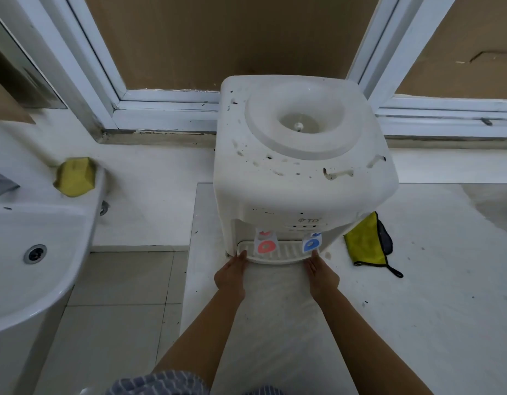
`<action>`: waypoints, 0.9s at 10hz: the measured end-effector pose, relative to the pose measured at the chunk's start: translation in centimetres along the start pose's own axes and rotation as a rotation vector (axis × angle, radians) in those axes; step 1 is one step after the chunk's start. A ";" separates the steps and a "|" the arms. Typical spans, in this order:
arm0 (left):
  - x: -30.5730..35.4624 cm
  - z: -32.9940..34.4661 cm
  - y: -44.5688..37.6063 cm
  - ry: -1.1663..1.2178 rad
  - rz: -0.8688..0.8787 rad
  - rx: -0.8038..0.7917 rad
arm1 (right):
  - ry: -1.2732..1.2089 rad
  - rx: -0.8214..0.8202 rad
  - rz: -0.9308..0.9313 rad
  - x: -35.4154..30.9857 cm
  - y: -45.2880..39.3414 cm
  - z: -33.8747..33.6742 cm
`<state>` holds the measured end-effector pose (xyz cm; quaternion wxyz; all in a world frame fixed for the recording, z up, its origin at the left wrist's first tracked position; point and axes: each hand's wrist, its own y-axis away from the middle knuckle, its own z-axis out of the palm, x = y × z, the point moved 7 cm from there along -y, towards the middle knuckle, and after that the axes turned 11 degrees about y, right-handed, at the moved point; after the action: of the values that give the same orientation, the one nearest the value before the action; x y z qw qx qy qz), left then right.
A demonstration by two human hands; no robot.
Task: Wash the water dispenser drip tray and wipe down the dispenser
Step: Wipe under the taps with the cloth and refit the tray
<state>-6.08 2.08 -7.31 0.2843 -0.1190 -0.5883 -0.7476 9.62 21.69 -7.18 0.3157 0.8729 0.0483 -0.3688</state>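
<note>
A white tabletop water dispenser [297, 172] stands on a white counter, its top speckled with dark spots. A red tap [265, 242] and a blue tap [312, 243] hang over the white ribbed drip tray [286, 253] at its base. My left hand [232, 273] touches the tray's left front corner with straight fingers. My right hand [320, 273] touches the right front corner the same way. The fingertips' undersides are hidden.
A yellow and grey cloth [367, 242] lies on the counter right of the dispenser. A yellow sponge [74, 176] sits on the ledge of a white sink [27, 266] at the left. A window frame [166, 101] runs behind the dispenser.
</note>
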 end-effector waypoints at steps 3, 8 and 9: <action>0.1 -0.1 0.2 -0.066 -0.015 0.094 | -0.557 0.047 0.256 1.4 -0.4 0.7; 0.2 -0.1 -0.2 -0.151 0.016 0.099 | -0.912 0.059 0.379 1.4 0.5 1.4; 0.3 0.0 0.0 -0.134 0.039 0.062 | -0.913 0.031 0.378 1.2 0.5 1.4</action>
<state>-6.32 2.05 -7.17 0.2625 -0.1715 -0.6266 -0.7135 9.81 20.28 -8.45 0.3531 0.6203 -0.2597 -0.6504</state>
